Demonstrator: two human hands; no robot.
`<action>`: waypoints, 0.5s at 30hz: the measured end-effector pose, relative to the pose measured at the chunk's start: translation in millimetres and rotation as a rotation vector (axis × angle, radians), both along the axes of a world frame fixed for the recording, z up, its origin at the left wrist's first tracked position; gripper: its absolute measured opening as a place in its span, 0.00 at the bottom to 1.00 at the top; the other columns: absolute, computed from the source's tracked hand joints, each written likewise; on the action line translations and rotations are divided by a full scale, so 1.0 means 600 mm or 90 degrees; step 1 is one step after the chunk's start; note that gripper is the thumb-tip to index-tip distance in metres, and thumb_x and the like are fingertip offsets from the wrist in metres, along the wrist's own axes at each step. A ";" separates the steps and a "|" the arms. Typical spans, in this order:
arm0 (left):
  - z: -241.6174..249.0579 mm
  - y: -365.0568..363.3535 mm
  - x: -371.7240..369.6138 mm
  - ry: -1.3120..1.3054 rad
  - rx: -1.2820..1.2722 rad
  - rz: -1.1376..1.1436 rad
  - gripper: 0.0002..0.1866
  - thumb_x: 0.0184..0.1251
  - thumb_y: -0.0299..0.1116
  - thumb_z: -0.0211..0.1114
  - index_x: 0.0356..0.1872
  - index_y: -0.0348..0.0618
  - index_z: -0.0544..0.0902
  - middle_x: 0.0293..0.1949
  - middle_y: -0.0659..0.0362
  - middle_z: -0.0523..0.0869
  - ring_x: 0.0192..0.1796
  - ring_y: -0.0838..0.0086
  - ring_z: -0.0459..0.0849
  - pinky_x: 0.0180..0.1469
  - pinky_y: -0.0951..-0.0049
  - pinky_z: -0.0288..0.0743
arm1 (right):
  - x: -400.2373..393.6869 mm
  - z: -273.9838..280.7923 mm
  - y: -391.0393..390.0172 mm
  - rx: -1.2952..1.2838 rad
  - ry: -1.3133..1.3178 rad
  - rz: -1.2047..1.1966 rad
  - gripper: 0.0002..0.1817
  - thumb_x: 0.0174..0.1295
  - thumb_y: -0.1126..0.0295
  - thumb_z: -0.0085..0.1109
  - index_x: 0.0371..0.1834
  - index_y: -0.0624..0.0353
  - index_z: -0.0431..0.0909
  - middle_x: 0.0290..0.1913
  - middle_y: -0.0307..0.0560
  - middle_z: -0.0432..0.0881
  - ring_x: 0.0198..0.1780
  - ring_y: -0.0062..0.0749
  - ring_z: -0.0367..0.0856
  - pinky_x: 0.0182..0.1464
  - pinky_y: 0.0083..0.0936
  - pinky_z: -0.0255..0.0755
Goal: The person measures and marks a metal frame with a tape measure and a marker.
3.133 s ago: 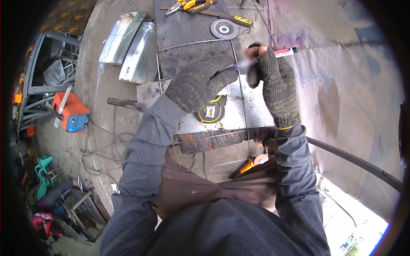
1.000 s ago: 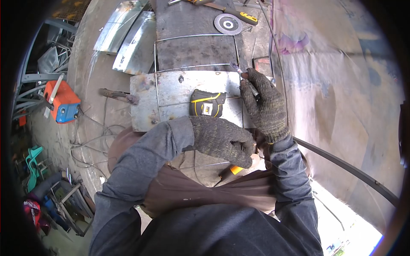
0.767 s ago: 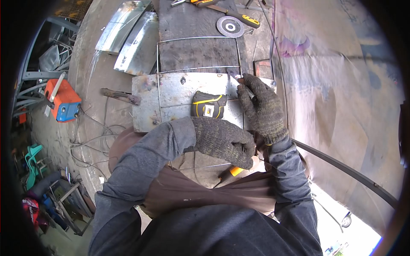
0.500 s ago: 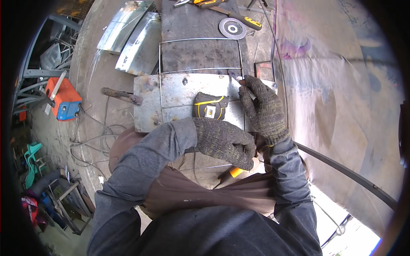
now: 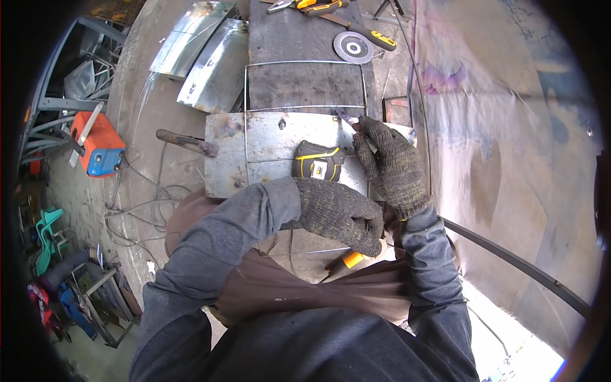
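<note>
My right hand (image 5: 396, 167), in a dark knitted glove, is closed on a slim pen-like marker (image 5: 347, 117), its tip over the upper right of a galvanized metal sheet (image 5: 223, 156). My left hand (image 5: 340, 213), gloved the same way, is curled near the sheet's lower edge; its fingertips point down and what they hold is hidden. A black and yellow tape measure (image 5: 318, 162) lies on the sheet just above my left hand. A thin wire frame (image 5: 305, 108) crosses over the sheet, its lower right partly behind my hands.
A grinding disc (image 5: 353, 48) and a yellow-black handled tool (image 5: 372, 36) lie on the dark board (image 5: 286, 38). Curved metal sheets (image 5: 213, 70) are at the upper left, an orange-blue machine (image 5: 98, 145) with cables further left. A yellow handle (image 5: 352, 259) lies below my left hand.
The view has shifted slightly, so the bench things appear a little to the right. Both hands keep nearly the same pose; the marker stays in my right hand.
</note>
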State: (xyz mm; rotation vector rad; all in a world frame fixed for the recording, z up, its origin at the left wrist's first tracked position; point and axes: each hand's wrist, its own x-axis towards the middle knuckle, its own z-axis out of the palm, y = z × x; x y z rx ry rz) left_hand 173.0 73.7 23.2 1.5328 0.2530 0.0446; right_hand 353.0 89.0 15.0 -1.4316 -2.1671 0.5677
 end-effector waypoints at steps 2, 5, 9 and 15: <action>0.005 0.001 0.000 -0.002 -0.002 -0.008 0.23 0.70 0.52 0.66 0.52 0.43 0.85 0.48 0.54 0.87 0.54 0.62 0.84 0.58 0.65 0.77 | -0.002 0.007 0.002 0.006 -0.013 0.006 0.17 0.70 0.66 0.62 0.57 0.62 0.80 0.48 0.57 0.87 0.48 0.47 0.87 0.49 0.35 0.81; -0.006 -0.003 0.002 -0.080 0.020 -0.001 0.24 0.70 0.53 0.67 0.52 0.42 0.84 0.47 0.53 0.86 0.53 0.62 0.85 0.57 0.65 0.77 | -0.008 0.008 0.002 0.010 0.009 0.017 0.17 0.69 0.65 0.62 0.57 0.60 0.81 0.49 0.56 0.87 0.49 0.50 0.86 0.51 0.39 0.79; 0.003 -0.001 0.000 -0.024 -0.020 -0.018 0.25 0.70 0.55 0.66 0.52 0.41 0.84 0.46 0.53 0.86 0.51 0.62 0.85 0.55 0.65 0.78 | -0.014 0.009 0.003 0.032 0.029 0.036 0.16 0.68 0.64 0.62 0.56 0.57 0.82 0.49 0.55 0.87 0.48 0.51 0.86 0.52 0.42 0.78; 0.021 0.004 -0.007 0.010 0.013 -0.017 0.26 0.70 0.56 0.66 0.51 0.41 0.84 0.46 0.53 0.87 0.51 0.63 0.85 0.54 0.65 0.78 | -0.019 0.013 0.006 -0.026 0.029 0.018 0.16 0.68 0.64 0.63 0.56 0.57 0.82 0.47 0.54 0.87 0.47 0.51 0.86 0.50 0.41 0.78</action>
